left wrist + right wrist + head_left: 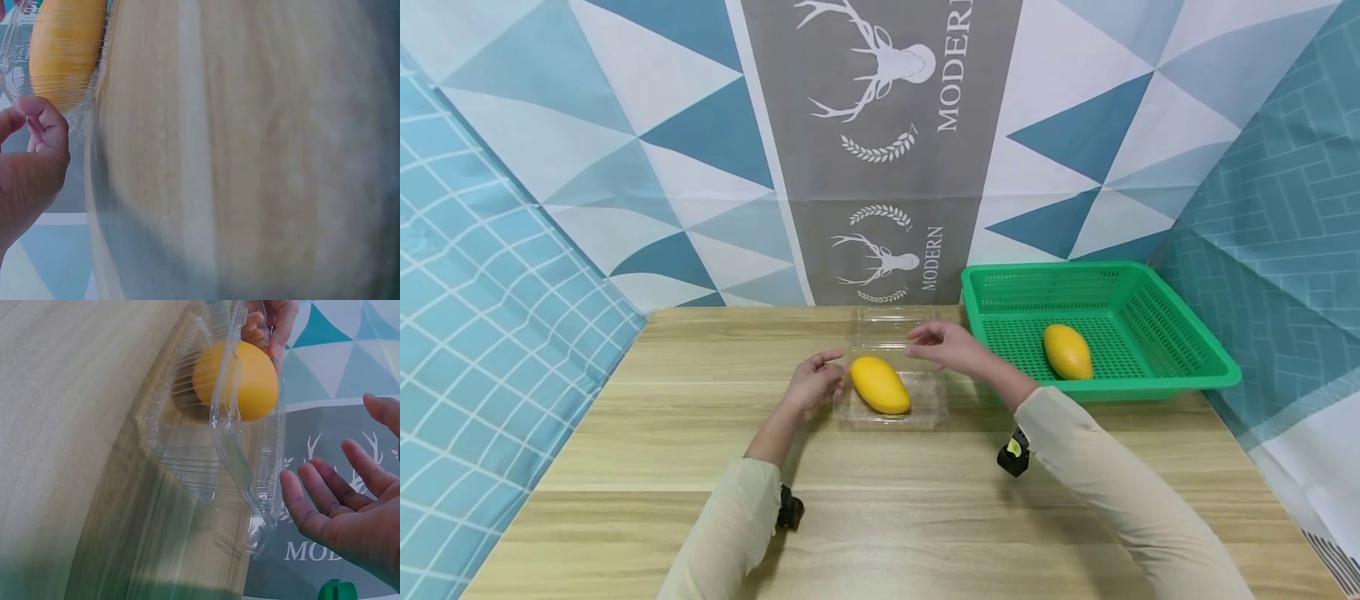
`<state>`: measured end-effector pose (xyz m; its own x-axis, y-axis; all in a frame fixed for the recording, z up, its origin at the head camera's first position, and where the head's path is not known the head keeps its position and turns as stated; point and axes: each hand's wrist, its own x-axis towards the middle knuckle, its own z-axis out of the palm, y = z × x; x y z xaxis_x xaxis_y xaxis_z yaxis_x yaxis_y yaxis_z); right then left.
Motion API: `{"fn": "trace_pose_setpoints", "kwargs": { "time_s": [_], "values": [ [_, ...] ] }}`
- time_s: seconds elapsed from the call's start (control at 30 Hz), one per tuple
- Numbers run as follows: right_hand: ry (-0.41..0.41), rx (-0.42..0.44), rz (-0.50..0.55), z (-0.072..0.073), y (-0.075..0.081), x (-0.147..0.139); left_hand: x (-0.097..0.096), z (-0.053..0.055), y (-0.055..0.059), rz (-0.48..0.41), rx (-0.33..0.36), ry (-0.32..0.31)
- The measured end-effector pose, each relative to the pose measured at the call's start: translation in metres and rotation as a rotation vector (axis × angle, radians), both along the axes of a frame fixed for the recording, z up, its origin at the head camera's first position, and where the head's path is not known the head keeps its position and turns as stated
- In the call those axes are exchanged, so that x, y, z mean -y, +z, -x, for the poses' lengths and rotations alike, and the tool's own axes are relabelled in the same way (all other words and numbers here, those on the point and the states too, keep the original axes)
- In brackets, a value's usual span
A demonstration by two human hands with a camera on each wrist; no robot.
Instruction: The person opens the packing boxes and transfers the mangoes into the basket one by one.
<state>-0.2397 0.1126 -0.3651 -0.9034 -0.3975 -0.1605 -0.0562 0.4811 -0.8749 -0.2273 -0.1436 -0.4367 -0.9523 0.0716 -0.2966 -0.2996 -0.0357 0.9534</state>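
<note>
A clear plastic clamshell box (929, 402) sits on the wooden table with its lid tipped back toward the wall. Inside its left half lies a yellow mango (880, 385), also visible through the ribbed plastic in the left wrist view. My left hand (816, 385) is at the box's left side, thumb and bent forefinger pinching its edge beside the mango's end. Over the right part of the box, near the lid, is my right hand (950, 347); in the right wrist view its fingers (322, 494) are spread and loosely bent, apart from the plastic rim.
A green plastic basket (1045, 287) stands at the back right with a second mango (1067, 352) in it. Behind the wooden table (700, 417) hangs a patterned cloth (880, 183), close to the lid. Patterned cloths also line both sides.
</note>
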Motion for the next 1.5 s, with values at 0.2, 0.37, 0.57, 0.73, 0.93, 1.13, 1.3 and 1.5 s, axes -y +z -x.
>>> {"fn": "trace_pose_setpoints", "kwargs": {
  "time_s": [0.2,0.37,0.57,0.73,0.93,1.13,1.3,1.5],
  "values": [
    [-0.006,0.014,0.018,-0.002,-0.001,0.003,0.000,0.000,-0.001,-0.003,0.000,0.002],
    [-0.012,0.023,0.024,0.000,-0.006,0.005,0.001,0.000,0.000,-0.003,0.002,-0.001],
    [-0.003,0.025,0.019,-0.002,-0.008,0.010,0.002,0.000,0.000,-0.004,-0.002,0.003],
    [0.002,0.036,0.023,-0.003,-0.011,0.013,0.002,0.000,-0.001,-0.012,-0.003,-0.004],
    [0.005,0.052,0.011,-0.004,-0.013,0.017,0.003,0.000,-0.001,-0.023,0.007,-0.015],
    [0.002,0.067,0.017,-0.004,-0.016,0.020,0.003,0.001,-0.001,-0.026,0.011,-0.014],
    [-0.007,0.074,0.020,-0.001,-0.021,0.022,0.002,0.001,-0.002,-0.017,0.012,0.002],
    [-0.013,0.080,0.028,0.001,-0.025,0.023,0.002,0.001,-0.002,-0.010,0.005,0.010]
  ]
}}
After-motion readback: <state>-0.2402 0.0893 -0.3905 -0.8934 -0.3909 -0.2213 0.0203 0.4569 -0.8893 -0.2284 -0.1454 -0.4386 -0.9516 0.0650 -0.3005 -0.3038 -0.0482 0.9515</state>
